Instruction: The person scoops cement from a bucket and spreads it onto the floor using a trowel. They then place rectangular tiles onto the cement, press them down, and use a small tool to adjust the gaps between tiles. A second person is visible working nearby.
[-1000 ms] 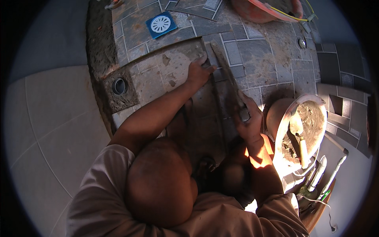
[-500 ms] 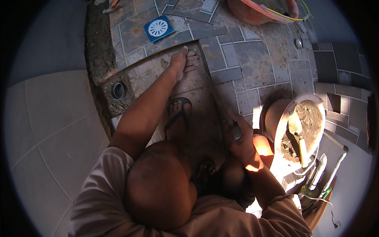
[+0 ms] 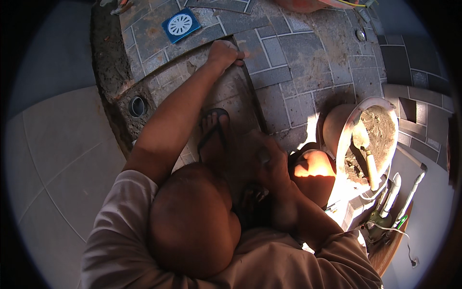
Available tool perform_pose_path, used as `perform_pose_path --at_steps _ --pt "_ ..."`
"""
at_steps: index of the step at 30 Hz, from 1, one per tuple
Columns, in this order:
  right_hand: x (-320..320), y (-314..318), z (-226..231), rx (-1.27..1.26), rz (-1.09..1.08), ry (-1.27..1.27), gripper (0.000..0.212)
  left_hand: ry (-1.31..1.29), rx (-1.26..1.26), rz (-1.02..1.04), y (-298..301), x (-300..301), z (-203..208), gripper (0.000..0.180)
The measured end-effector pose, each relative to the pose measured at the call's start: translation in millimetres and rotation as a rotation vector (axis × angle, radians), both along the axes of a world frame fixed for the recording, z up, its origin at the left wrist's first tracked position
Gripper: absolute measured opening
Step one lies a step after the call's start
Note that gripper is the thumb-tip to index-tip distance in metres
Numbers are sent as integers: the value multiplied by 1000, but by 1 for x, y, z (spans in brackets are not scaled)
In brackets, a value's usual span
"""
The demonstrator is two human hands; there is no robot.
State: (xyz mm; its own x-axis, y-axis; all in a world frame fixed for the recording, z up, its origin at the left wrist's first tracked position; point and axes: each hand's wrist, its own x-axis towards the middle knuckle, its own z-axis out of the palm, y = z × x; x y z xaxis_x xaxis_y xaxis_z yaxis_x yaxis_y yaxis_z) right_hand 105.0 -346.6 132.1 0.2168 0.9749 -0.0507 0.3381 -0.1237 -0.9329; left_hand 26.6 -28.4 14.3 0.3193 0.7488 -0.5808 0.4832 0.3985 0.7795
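Note:
My left hand (image 3: pixel 223 55) is closed at the far corner of a sunken rectangular patch of floor (image 3: pixel 185 72), its fingers curled by the dark edge. Whatever the fingertips pinch, if anything, is too small to tell. Over the near part of the patch, in shadow, my right hand (image 3: pixel 273 166) wraps round a small object with a grey face (image 3: pixel 263 155); its kind is unclear. One foot in a black flip-flop (image 3: pixel 214 132) rests between my arms. Beyond my left hand lies a white round drain cover on a blue square (image 3: pixel 181 25).
A mortar-filled bucket (image 3: pixel 342 159) with a trowel (image 3: pixel 361 137) in it stands at the right. An open pipe (image 3: pixel 137 107) sits left of my left forearm, beside a rough trench (image 3: pixel 108 62). Patterned grey tiles (image 3: pixel 308 58) surround the patch. Another tub (image 3: pixel 301 4) is at the far edge.
My left hand has gone from spread fingers to a curled grip at the corner. The right hand has moved left and inward, with the small object in it. The view has shifted slightly.

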Motion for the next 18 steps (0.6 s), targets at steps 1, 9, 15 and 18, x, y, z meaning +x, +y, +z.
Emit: perform_pose_path --at_steps 1,9,15,18 --pt "1 1 -1 11 -7 -9 37 11 6 -10 1 0 0 29" --pt "2 -21 20 -125 -32 -7 35 -81 -18 52 -3 2 -3 26" --pt "5 -12 56 -40 6 -255 47 -238 -99 356 -28 -35 -32 24" --pt "32 23 13 -23 -74 -416 52 22 18 160 -53 -46 -22 25"
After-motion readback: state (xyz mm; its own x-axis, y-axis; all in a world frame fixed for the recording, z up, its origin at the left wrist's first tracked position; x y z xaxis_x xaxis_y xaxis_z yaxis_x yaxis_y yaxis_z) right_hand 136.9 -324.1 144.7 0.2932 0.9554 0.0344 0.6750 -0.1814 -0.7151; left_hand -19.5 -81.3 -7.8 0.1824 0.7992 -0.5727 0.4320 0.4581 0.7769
